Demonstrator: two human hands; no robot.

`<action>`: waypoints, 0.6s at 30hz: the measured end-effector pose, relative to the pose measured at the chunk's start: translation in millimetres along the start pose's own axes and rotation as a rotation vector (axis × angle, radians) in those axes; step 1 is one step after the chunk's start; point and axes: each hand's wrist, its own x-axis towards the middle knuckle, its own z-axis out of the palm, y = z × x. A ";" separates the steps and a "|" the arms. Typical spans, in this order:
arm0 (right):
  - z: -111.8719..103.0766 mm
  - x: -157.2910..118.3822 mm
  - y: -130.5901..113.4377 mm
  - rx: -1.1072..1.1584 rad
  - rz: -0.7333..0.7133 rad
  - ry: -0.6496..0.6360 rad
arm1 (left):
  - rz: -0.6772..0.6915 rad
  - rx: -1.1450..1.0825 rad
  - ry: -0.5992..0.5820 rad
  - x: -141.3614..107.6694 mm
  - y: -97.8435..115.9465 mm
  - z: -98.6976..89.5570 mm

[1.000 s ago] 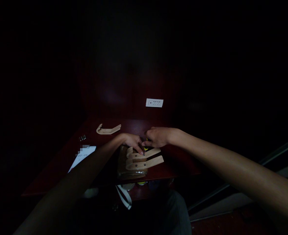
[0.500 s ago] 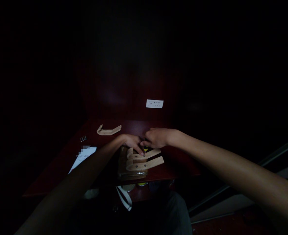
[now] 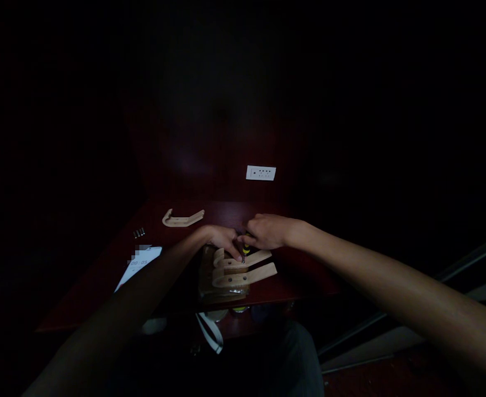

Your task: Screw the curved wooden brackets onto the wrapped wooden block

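My right hand (image 3: 265, 231) is closed round a screwdriver (image 3: 246, 248) with a yellow and black handle. Its tip points down at a screw in the farther curved wooden piece (image 3: 253, 258). My left hand (image 3: 225, 240) presses on that piece beside the screw, thumb stretched out and fingers apart. A nearer curved wooden piece (image 3: 259, 274), with two dark screw spots, lies alongside. Both rest on a brown block wrapped in clear plastic (image 3: 205, 281) at the table's front edge.
A third curved wooden piece (image 3: 180, 221) lies farther back on the dark red table (image 3: 81, 298). Several screws (image 3: 139, 232) and a lit phone (image 3: 141, 264) are at the left. A white socket plate (image 3: 261, 173) is on the wall. A white strap (image 3: 212, 333) hangs below the table edge.
My right hand has shifted slightly on the screwdriver, and more of the yellow handle shows. My left hand stays on the wooden piece.
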 end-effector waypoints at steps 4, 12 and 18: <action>-7.1 -5.0 -5.9 0.121 0.010 -0.078 | -0.040 0.035 -0.010 -3.9 6.4 -0.8; -6.9 -4.5 -6.1 0.153 -0.056 -0.081 | 0.059 -0.001 -0.029 2.7 -0.7 -0.3; -5.6 2.5 -3.8 0.064 0.011 -0.100 | 0.052 0.003 -0.052 4.4 -2.4 -1.2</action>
